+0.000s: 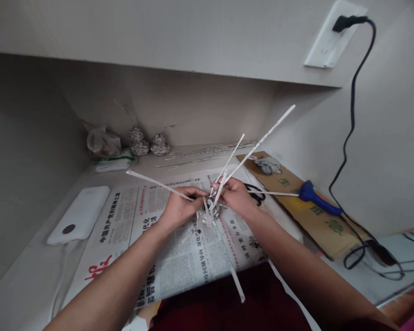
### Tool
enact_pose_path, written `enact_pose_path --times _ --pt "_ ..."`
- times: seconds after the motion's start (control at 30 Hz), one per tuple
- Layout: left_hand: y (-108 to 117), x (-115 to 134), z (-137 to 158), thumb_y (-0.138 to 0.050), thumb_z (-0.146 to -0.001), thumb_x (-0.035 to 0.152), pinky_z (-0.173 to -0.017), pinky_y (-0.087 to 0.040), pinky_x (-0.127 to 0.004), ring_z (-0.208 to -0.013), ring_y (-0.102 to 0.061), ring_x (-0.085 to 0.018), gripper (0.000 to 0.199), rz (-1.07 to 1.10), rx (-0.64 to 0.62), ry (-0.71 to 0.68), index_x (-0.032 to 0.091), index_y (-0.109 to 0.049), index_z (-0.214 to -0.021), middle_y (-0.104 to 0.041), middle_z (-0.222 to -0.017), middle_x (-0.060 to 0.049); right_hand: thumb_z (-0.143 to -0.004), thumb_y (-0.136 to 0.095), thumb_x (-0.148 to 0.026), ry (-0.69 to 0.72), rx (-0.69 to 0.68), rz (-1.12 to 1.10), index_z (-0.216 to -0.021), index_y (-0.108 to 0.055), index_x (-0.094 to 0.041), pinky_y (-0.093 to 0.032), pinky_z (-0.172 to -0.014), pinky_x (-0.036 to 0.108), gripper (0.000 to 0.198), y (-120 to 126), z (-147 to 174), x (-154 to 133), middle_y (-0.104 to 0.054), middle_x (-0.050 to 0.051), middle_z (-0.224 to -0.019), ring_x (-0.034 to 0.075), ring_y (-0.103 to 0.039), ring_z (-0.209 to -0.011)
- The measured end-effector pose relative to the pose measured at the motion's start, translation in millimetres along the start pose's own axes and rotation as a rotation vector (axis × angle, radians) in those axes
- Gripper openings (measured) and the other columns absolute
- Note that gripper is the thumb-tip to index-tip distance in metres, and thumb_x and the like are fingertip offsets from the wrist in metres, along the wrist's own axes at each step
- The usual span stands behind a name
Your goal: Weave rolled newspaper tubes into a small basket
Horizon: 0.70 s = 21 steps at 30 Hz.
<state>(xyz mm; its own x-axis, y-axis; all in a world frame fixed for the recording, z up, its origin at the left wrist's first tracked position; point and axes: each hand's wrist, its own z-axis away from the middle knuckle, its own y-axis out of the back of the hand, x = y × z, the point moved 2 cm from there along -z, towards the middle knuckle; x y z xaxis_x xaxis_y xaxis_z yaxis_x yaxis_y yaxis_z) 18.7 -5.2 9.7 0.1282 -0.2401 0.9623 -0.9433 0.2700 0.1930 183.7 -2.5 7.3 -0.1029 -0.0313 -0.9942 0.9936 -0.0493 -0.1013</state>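
Pinched closed, the left hand [183, 205] grips a small grey-white woven-paper piece [214, 213] above a printed newspaper sheet [124, 225], the right hand [236, 195] its long white rolled-paper spokes [266, 137], which sharp bending could kink.

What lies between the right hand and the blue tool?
Beyond the right hand, the head view shows black looped handles, a white stick and part of the cardboard.

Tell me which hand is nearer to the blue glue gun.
Right. The right hand is left of the blue glue gun, at the woven paper piece; the left hand is farther left, on that piece's other side.
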Motion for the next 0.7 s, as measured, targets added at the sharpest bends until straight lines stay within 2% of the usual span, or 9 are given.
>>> enact_pose_path --times 0.3,0.4,0.5,0.7 --pt "-1.1 -0.3 0.7 -0.067 -0.070 0.018 -0.065 -0.053 -0.026 -0.069 -0.068 -0.018 0.012 -0.031 0.051 -0.003 0.016 -0.076 -0.079 -0.075 -0.079 -0.007 -0.064 -0.070 -0.025 -0.017 -0.104 0.102 -0.081 -0.061 -0.018 -0.042 -0.051 0.023 0.020 -5.5 15.4 -13.7 -0.063 -0.004 -0.058 0.012 -0.056 -0.051" --pt "-2.1 -1.7 0.9 -0.066 -0.071 0.017 -0.064 -0.053 -0.026 -0.069 -0.068 -0.018 0.016 -0.016 0.045 -0.003 0.017 -0.077 -0.083 -0.076 -0.080 -0.007 -0.064 -0.070 -0.026 0.002 -0.045 0.140 -0.079 -0.059 -0.018 -0.043 -0.051 0.023 0.019 -7.0 17.1 -13.5 -0.063 -0.003 -0.057 0.012 -0.057 -0.050" --pt "-1.6 -2.0 0.0 -0.069 -0.070 0.021 -0.063 -0.052 -0.027 -0.069 -0.068 -0.018 0.015 0.014 0.053 0.023 0.016 -0.077 -0.082 -0.076 -0.080 -0.008 -0.064 -0.067 -0.020 0.035 -0.001 0.164 -0.077 -0.059 -0.019 -0.045 -0.053 0.024 0.015 -7.3 16.0 -9.3 -0.063 -0.003 -0.059 0.012 -0.058 -0.051" --pt "2.8 -9.0 -5.8 -0.078 -0.063 0.027 -0.063 -0.051 -0.028 -0.065 -0.067 -0.018 0.019 0.125 0.057 0.134 0.014 -0.075 -0.077 -0.075 -0.076 -0.008 -0.068 -0.067 -0.023 0.079 -0.049 0.136 -0.089 -0.060 -0.020 -0.049 -0.058 0.026 0.022 -4.6 16.4 -3.6 -0.067 -0.002 -0.070 0.013 -0.061 -0.058"
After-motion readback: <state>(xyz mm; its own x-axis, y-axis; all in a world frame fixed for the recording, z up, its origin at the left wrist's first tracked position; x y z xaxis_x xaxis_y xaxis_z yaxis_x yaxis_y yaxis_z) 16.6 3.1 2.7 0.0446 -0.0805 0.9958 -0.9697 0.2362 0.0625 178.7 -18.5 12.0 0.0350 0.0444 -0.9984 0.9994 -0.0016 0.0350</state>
